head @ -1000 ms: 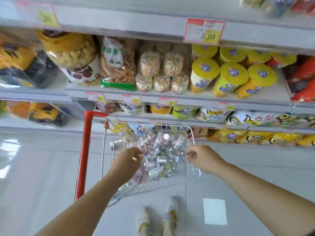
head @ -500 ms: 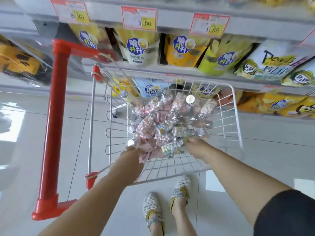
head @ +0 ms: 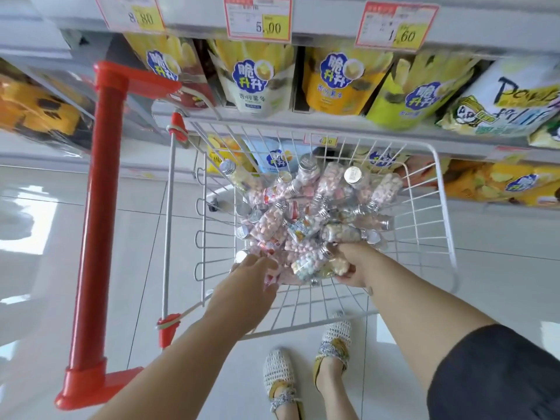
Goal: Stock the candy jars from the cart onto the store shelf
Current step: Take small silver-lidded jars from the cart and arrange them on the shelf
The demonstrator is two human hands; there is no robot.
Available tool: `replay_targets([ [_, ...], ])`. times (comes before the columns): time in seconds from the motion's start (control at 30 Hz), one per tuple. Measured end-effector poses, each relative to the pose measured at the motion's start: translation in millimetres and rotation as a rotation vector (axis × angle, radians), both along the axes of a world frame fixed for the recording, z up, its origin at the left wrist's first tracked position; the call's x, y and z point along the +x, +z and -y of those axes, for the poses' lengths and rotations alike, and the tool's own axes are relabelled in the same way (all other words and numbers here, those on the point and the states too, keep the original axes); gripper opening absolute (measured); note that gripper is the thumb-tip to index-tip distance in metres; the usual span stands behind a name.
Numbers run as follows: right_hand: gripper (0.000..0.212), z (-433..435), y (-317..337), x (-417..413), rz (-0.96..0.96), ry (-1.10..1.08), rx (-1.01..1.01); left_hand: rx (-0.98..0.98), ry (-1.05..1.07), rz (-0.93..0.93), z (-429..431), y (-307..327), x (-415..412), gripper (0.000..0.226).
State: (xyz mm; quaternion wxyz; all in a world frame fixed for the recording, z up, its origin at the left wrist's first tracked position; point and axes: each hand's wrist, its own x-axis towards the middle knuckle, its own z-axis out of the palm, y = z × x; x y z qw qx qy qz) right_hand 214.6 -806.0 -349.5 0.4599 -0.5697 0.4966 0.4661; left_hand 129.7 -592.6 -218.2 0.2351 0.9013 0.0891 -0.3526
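Note:
A white wire cart basket (head: 441, 213) holds a heap of several clear candy jars (head: 306, 219) with silver caps and pastel sweets inside. Both my hands reach into the near side of the heap. My right hand (head: 351, 265) curls around a candy jar (head: 312, 263) lying at the heap's front. My left hand (head: 251, 283) lies over the jars at the front left; its fingertips are down among them and a red-labelled jar (head: 269, 278) shows under its fingers. Whether it grips that jar is hidden.
The cart's red handle bar (head: 97, 201) runs down the left side. Store shelves (head: 333, 119) with yellow snack bags (head: 336, 83) and price tags (head: 259, 18) rise just behind the cart. My feet in woven shoes (head: 280, 377) stand on the white tile floor below the basket.
My head has tipped down from the upper shelves to the cart. Both hands dropped from the basket's near rim into the heap, and the right hand closed around a jar.

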Motion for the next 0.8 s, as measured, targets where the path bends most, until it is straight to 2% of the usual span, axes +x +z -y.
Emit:
replay_targets([
  [0.17,0.009,24,73,-5,-0.002,-0.079,0.17,-0.014,0.021,-0.016,8,26,-1,0.035],
  [0.27,0.019,38,137,-1,-0.004,-0.166,0.296,-0.09,0.047,-0.017,20,58,8,0.035],
  [0.47,0.025,49,295,14,0.102,-0.268,0.573,-0.351,0.255,0.062,58,173,54,0.033],
  [0.67,0.037,63,433,17,0.286,-0.316,0.744,-0.7,0.497,0.035,84,299,79,0.013],
  [0.73,0.037,67,470,20,0.351,-0.293,0.779,-0.865,0.531,-0.004,95,340,81,0.012],
  [0.8,0.032,71,502,26,0.428,-0.275,0.793,-0.94,0.48,0.014,104,371,85,0.009],
])
